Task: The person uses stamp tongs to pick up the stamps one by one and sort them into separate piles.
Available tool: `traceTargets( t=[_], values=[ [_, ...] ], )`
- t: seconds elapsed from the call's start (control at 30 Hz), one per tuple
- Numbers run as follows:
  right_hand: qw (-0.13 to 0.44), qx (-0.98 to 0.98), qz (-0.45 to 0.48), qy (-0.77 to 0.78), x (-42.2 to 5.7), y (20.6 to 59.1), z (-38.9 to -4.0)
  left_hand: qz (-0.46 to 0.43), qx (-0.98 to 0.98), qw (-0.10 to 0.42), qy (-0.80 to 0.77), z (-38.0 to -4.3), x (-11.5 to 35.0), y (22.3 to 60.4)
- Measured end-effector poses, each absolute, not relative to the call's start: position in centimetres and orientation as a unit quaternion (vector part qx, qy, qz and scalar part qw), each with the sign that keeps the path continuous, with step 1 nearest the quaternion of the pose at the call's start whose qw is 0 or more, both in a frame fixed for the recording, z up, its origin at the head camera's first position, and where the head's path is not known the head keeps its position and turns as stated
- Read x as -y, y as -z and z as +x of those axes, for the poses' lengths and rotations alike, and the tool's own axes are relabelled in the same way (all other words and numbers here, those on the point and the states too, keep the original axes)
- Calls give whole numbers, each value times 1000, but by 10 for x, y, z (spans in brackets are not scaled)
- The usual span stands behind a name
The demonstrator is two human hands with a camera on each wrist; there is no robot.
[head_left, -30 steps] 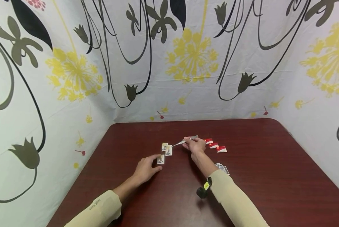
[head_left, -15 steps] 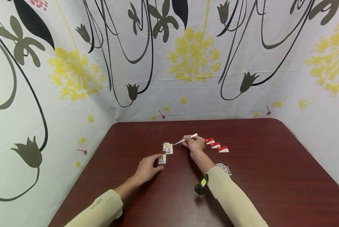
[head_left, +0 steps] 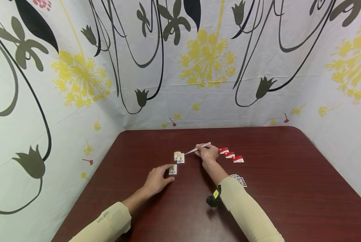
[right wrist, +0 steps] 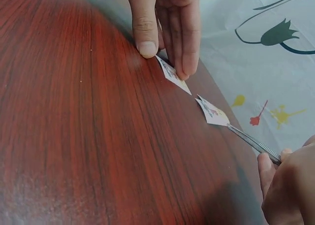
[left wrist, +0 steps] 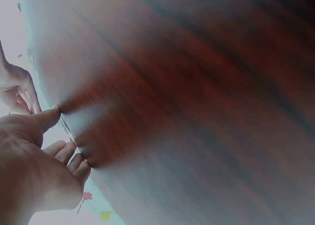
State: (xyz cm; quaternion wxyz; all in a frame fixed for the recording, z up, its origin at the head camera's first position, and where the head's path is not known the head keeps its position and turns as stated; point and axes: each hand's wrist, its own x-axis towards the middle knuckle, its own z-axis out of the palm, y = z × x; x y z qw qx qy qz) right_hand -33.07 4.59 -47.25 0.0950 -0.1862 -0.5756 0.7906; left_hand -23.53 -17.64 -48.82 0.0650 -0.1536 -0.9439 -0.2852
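Note:
In the head view my left hand (head_left: pixel 157 181) reaches in from the left, its extended fingers on a small white printed card (head_left: pixel 173 170). The right wrist view has the thumb at that card's (right wrist: pixel 173 75) corner and a fingertip at its far edge. My right hand (head_left: pixel 207 153) holds metal tweezers (right wrist: pixel 253 142) between thumb and fingers. Their tips meet the corner of a second printed card (right wrist: pixel 214 114), which partly overlaps a third card (head_left: pixel 175 154) behind it. The left wrist view shows my left hand (left wrist: pixel 44 171) near the table surface; no card face shows there.
Several red-and-white cards (head_left: pixel 229 155) lie in a diagonal row right of my right hand. A fan of grey-and-white cards (head_left: pixel 241 181) sits near my right forearm, partly hidden. The dark red table (head_left: pixel 274 201) meets a patterned cloth wall (head_left: pixel 207 111).
The tweezers and the card at their tips have shifted slightly away from me, toward the back card. My left hand stays on its card. The head view has moved a little.

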Motion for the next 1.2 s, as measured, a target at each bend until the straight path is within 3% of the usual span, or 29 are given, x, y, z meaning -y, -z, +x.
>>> traceTargets(
  t=[0.47,1.2],
  values=[
    [94,573,-179,-794,-61,473,-323,-155,944,65,283,-234,177,490],
    [25,609,-90,-787,-44,475,-286,-151,944,68,286,-235,176,489]
  ],
)
